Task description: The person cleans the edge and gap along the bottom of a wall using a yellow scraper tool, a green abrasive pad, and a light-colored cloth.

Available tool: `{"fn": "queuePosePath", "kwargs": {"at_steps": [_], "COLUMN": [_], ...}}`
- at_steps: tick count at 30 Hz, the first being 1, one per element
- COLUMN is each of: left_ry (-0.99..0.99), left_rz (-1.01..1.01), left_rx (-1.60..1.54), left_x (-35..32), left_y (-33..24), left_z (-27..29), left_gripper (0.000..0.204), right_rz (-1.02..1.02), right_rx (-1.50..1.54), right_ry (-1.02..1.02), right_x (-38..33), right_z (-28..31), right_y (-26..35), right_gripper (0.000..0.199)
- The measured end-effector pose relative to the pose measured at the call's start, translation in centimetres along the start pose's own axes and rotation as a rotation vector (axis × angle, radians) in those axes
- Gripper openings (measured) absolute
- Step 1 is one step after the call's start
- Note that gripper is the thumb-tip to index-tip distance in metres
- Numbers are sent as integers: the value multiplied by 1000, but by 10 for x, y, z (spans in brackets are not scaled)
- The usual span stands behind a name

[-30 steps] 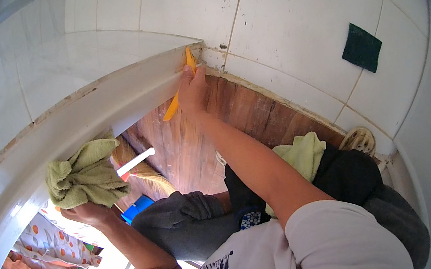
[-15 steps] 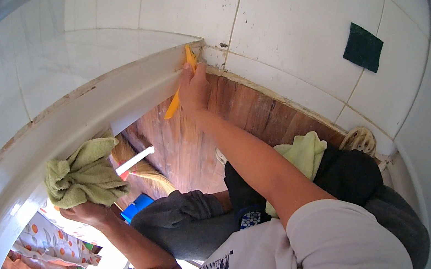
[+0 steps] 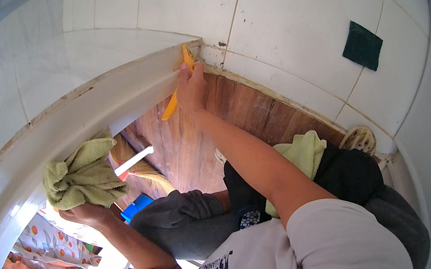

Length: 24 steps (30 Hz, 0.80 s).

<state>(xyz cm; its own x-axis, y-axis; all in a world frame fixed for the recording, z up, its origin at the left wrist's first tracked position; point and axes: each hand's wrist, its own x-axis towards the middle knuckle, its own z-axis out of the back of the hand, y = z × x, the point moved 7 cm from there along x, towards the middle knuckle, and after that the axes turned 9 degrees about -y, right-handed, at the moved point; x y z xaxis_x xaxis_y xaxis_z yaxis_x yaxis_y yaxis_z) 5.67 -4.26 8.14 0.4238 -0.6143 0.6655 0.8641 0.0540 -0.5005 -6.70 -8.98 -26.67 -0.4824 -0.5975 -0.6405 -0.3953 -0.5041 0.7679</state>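
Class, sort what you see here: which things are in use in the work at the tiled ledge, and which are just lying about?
In use:
- yellow scraper, held in the right hand at the ledge corner
- green cloth, bunched in the left hand

Lying about:
- dark green scouring pad on the wall tiles
- second green cloth
- blue object below

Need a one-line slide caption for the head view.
Right hand presses a yellow scraper into the corner of a white tiled ledge; left hand holds a green cloth against its edge.
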Motion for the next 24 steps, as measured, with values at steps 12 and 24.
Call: {"fn": "queuePosePath", "kwargs": {"at_steps": [12, 24], "left_ry": [46, 477], "left_rz": [27, 79], "left_rx": [10, 166], "left_x": [-5, 4], "left_y": [-7, -29], "left_z": [-4, 15], "left_gripper": [48, 40], "right_rz": [-95, 67], "right_rx": [48, -351], "right_ry": [15, 546], "right_x": [11, 54], "right_z": [9, 57], "right_y": [1, 11], "right_gripper": [31, 41]}}
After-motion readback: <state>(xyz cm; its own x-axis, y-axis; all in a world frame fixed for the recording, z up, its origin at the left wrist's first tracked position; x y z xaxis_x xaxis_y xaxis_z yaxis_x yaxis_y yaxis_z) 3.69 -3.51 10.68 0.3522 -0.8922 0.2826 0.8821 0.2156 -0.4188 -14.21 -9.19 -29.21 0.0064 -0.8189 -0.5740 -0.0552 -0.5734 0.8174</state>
